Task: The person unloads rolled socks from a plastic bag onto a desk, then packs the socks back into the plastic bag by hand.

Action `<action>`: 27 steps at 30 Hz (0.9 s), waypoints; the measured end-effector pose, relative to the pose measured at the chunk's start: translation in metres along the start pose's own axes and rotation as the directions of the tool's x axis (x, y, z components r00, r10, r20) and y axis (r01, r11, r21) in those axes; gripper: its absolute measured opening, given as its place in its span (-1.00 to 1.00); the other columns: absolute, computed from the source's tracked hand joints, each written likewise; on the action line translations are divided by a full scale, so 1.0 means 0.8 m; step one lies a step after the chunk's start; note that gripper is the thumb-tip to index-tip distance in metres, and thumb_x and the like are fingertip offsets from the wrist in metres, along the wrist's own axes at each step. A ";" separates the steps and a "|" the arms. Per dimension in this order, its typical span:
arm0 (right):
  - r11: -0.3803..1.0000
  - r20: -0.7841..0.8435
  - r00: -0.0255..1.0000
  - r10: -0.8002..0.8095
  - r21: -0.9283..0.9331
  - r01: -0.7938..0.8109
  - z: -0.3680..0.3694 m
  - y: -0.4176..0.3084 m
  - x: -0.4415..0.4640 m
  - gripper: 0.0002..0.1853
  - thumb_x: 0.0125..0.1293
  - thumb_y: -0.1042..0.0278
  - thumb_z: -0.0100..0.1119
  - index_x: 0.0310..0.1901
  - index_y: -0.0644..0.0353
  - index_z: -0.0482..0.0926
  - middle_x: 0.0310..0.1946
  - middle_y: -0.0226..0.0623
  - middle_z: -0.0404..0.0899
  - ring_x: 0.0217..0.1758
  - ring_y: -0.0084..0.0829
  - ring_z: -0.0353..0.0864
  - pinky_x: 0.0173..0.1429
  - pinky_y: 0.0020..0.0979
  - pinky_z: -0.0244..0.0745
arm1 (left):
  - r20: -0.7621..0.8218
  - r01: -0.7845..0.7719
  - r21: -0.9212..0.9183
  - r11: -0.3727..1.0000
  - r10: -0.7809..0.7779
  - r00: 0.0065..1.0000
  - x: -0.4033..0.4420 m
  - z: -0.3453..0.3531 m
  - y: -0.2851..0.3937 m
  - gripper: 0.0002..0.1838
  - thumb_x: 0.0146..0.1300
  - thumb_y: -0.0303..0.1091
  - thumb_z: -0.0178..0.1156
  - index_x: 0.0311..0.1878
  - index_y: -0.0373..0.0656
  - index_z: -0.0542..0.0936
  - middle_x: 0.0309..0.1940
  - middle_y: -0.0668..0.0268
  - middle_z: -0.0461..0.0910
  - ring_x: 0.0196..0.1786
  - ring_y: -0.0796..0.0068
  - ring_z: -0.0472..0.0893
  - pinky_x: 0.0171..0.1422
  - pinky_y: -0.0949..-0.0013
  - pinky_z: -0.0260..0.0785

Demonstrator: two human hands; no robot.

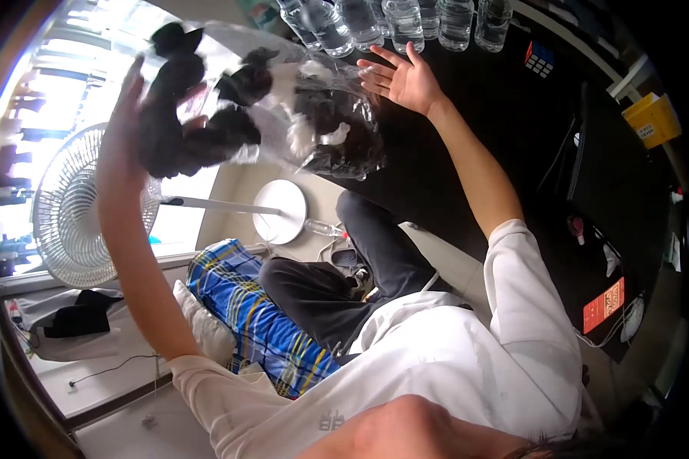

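Clear plastic bag [314,126] aloft at left, by the worktop [497,115] — right hand's [412,83] grip wide, left hand's [121,141] unclear beside dark bundles [164,115]; a firm two-handed hold should steady it.

The blue cloth [241,306] has yellow plaid lines; the fan [73,206] is white.

So my bench [467,145] is black, and there's a white fan [73,206] on a round base [280,212] standing on pale floor [241,180], right by a super bright window [76,76]. Blue plaid bedding [260,321] is beside my legs, plus a white ledge [122,344] with cloth [80,317] on it.
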State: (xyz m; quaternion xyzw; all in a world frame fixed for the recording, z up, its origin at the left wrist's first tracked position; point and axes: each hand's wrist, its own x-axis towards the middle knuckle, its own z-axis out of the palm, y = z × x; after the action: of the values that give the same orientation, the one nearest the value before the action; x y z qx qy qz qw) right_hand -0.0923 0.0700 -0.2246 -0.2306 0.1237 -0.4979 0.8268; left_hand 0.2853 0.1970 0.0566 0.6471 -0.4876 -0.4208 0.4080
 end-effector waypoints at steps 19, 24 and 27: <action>-0.707 0.830 0.145 -0.538 -0.538 0.459 0.049 0.022 -0.042 -0.84 0.22 0.12 0.34 -0.27 -0.08 0.59 -0.09 -0.41 0.57 -0.03 -0.31 0.55 0.09 -0.14 0.34 | 0.248 -0.412 0.884 0.220 0.526 0.814 0.094 0.112 0.149 -0.40 0.54 0.13 0.08 0.27 -0.25 0.58 -0.02 0.08 0.69 0.03 0.18 0.72 0.17 0.09 0.58; -0.577 0.935 0.354 -0.012 -0.295 0.762 0.092 0.145 -0.055 -0.57 0.14 0.10 0.44 0.04 -0.22 0.54 0.03 -0.43 0.47 0.18 -0.32 0.49 0.32 -0.16 0.34 | 0.273 -0.353 0.935 -0.001 0.638 0.720 0.078 0.099 0.177 -0.39 0.54 0.16 0.06 0.25 -0.25 0.59 -0.06 0.06 0.70 -0.01 0.17 0.73 0.14 0.08 0.58; -0.580 0.852 0.519 0.074 -0.386 0.717 0.094 0.147 -0.060 -0.44 0.14 0.24 0.42 0.23 -0.11 0.53 0.14 -0.31 0.44 0.20 -0.26 0.47 0.33 -0.21 0.38 | 0.292 -0.298 0.948 -0.115 0.687 0.665 0.065 0.093 0.185 -0.37 0.54 0.18 0.05 0.24 -0.26 0.60 -0.09 0.05 0.70 -0.03 0.16 0.73 0.12 0.07 0.58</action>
State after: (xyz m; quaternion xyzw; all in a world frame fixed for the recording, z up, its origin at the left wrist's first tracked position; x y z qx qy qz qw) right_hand 0.0076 0.1787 -0.2201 -0.9134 0.1313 -0.3830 -0.0426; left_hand 0.1813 0.1095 0.1646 0.5598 -0.7704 0.2939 0.0823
